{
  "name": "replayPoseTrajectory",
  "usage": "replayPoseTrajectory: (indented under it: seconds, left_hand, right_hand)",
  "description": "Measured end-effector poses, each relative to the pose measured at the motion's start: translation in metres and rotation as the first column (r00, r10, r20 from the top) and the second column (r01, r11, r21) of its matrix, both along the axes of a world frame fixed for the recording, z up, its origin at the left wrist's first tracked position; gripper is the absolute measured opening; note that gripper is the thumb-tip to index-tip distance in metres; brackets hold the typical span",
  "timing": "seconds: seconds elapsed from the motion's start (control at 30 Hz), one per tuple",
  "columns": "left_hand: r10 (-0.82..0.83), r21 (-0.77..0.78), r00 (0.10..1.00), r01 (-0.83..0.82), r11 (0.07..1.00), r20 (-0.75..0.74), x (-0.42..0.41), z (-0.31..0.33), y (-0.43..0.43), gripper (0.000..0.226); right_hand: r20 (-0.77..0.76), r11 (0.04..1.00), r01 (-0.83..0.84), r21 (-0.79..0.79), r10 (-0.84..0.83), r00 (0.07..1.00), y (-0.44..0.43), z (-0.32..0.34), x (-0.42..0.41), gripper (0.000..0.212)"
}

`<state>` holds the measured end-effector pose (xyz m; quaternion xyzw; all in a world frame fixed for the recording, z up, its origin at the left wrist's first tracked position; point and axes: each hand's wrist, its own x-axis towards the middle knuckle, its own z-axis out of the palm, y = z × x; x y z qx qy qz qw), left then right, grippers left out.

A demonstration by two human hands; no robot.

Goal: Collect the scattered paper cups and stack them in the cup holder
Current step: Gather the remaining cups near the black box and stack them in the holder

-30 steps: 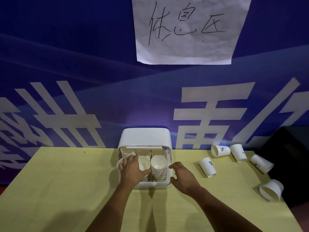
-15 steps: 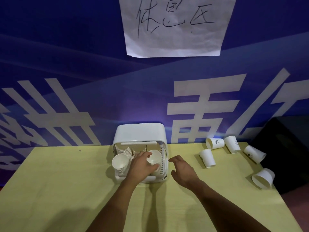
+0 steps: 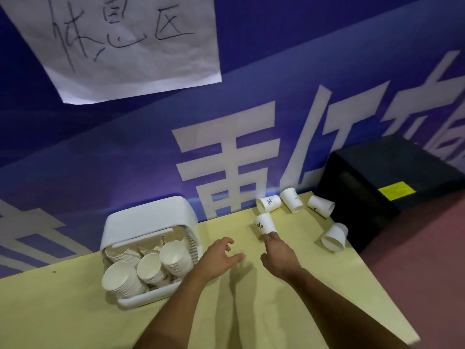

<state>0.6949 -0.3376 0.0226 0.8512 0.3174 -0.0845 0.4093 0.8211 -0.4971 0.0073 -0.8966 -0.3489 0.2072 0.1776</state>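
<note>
The nearest cup (image 3: 264, 222) is located just ahead of the right hand (image 3: 276, 256); the left hand (image 3: 221, 256) is placed farther off. Both hands are held open, nothing gripped.

Our left hand (image 3: 219, 258) has left the holder (image 3: 151, 217) and hovers over the desk (image 3: 75, 311); our right hand (image 3: 276, 258) has reached out, fingers (image 3: 264, 238) at the nearest cup (image 3: 265, 222).

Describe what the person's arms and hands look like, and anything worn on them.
No sleeve shows on the left forearm or the right forearm; both are bare. The left hand and right hand wear no gloves, and no watch, bracelet or ring is visible.
</note>
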Motion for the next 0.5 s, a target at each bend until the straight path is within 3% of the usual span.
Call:
replayPoseTrajectory:
  seconds: [0.13, 0.5]
  left_hand:
    - [-0.042, -0.084, 0.988, 0.03, 0.996, -0.147, 0.028, -0.013, -0.018, 0.08]
    - [0.002, -0.099, 0.979, -0.022, 0.995, -0.203, 0.092, -0.034, -0.024, 0.082]
  right_hand:
    - [-0.052, 0.997, 0.073, -0.024, -0.074, 0.996, -0.028, -0.009, 0.028, 0.055]
    - [-0.112, 0.992, 0.117, -0.043, -0.121, 0.986, -0.044, -0.043, 0.088, 0.051]
